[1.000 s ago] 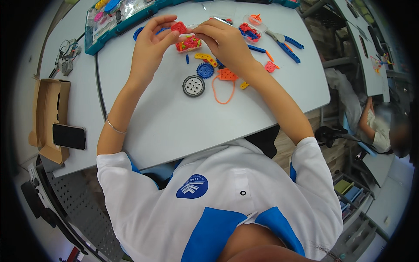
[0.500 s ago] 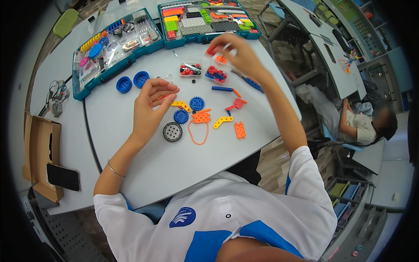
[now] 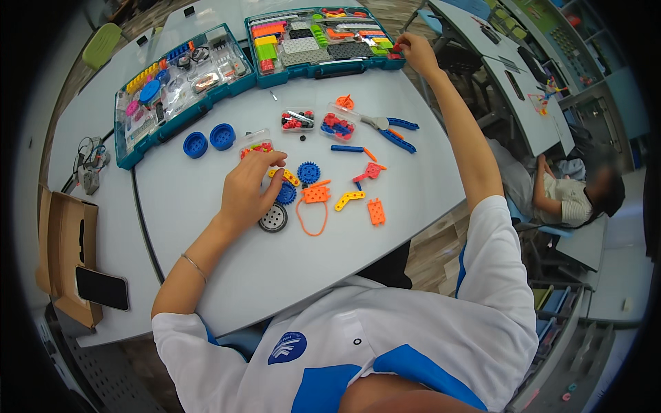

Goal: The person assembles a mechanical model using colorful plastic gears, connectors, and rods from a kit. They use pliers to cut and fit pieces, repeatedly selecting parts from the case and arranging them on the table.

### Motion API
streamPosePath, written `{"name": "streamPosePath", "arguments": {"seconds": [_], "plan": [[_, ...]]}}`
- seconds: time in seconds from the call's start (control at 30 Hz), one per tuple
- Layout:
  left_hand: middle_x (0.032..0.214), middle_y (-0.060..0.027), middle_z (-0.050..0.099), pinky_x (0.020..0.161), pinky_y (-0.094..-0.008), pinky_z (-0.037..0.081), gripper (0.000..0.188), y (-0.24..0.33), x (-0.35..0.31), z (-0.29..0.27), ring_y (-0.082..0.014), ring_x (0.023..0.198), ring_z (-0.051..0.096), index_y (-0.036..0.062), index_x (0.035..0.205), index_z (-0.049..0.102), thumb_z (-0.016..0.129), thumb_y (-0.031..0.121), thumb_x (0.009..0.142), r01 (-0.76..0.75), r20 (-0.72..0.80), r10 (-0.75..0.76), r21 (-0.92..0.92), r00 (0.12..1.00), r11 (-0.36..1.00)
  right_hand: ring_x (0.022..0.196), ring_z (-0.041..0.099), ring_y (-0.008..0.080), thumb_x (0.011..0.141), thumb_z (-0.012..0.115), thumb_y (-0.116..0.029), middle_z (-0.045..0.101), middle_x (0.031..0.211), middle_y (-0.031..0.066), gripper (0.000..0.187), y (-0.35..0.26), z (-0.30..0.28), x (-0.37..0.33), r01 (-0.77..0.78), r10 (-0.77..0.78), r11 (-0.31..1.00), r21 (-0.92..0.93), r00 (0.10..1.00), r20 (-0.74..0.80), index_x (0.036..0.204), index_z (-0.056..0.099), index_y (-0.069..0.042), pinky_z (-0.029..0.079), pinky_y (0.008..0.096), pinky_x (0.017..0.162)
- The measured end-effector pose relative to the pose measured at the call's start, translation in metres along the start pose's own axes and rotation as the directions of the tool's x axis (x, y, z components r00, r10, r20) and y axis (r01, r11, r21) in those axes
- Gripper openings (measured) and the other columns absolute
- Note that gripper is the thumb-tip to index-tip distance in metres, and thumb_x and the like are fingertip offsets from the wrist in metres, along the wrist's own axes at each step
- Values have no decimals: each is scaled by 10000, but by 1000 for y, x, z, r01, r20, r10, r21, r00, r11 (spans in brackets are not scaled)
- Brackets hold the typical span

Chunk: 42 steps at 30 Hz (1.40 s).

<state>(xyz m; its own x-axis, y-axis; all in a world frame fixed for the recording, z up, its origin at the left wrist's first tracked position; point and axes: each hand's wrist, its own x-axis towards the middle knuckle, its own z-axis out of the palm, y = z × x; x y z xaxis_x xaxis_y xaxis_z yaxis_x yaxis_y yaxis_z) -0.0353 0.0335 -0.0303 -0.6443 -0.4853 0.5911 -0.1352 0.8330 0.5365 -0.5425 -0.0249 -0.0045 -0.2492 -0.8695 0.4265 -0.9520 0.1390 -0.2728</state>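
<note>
The right hand (image 3: pixel 417 52) pinched a red piece (image 3: pixel 397 48) at the right case (image 3: pixel 382 65); the left hand (image 3: pixel 249 180), fingers parted, was near a yellow beam (image 3: pixel 290 178).

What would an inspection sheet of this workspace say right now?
Surface: white table, dark seam at left.
Job's things: open left teal case and right teal case; upper blue gear, orange plate, pliers loose on the table.
Clutter: phone by a cardboard box.
Grip: left hand near yellow beam, load unclear; right hand at right case's right corner, red piece at fingertips, hold unclear.
Cables: wires by grey device, far left.
Surroundings: seated person at right; green chair upper left.
</note>
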Motion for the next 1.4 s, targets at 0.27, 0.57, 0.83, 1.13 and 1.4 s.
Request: {"name": "streamPosePath", "arguments": {"seconds": [0.27, 0.57, 0.83, 1.13, 1.4], "plan": [[1006, -109, 666, 690, -333, 528, 240, 30, 38, 1, -243, 907, 640, 49, 1095, 652, 682, 9, 860, -89, 49, 87, 52, 995, 995, 886, 637, 357, 879, 558, -82, 697, 958, 207, 227, 38, -9, 2, 135, -134, 991, -21, 990, 42, 1034, 714, -25, 501, 417, 822], [1215, -150, 571, 988, -455, 460, 531, -21, 283, 169, -327, 1219, 494, 74, 1145, 725, 726, 498, 826, -284, 277, 163, 484, 947, 827, 706, 567, 114, 922, 446, -86, 667, 800, 43, 308, 61, 33, -78, -164, 697, 431, 887, 685, -212, 859, 735, -1, 436, 259, 646], [1282, -166, 536, 1004, -460, 439, 536, -57, 308, 248, -327, 1300, 432, 55, 1107, 726, 743, 493, 801, -329, 352, 139, 570, 926, 753, 648, 526, 88, 912, 491, -120, 625, 736, 7, 282, 74, 35, -90, -149, 786, 334, 931, 588, -188, 831, 734, -2, 384, 247, 574], [1311, -128, 533, 1035, -460, 421, 560, -67, 318, 246, -314, 1280, 452, 136, 1219, 678, 777, 464, 776, -367, 389, 153, 567, 909, 738, 479, 420, 58, 917, 489, -107, 541, 693, -18, 272, 70, 27, -88, -160, 785, 167, 973, 618, -33, 852, 731, -1, 285, 237, 425], [1350, -99, 516, 1048, -446, 416, 607, -61, 332, 238, -301, 1300, 443, 168, 1217, 669, 826, 474, 717, -277, 463, -5, 540, 887, 795, 477, 411, 53, 916, 486, -80, 512, 674, -26, 258, 55, 19, -89, -212, 770, 101, 972, 635, 59, 887, 722, 22, 292, 229, 423]]}}
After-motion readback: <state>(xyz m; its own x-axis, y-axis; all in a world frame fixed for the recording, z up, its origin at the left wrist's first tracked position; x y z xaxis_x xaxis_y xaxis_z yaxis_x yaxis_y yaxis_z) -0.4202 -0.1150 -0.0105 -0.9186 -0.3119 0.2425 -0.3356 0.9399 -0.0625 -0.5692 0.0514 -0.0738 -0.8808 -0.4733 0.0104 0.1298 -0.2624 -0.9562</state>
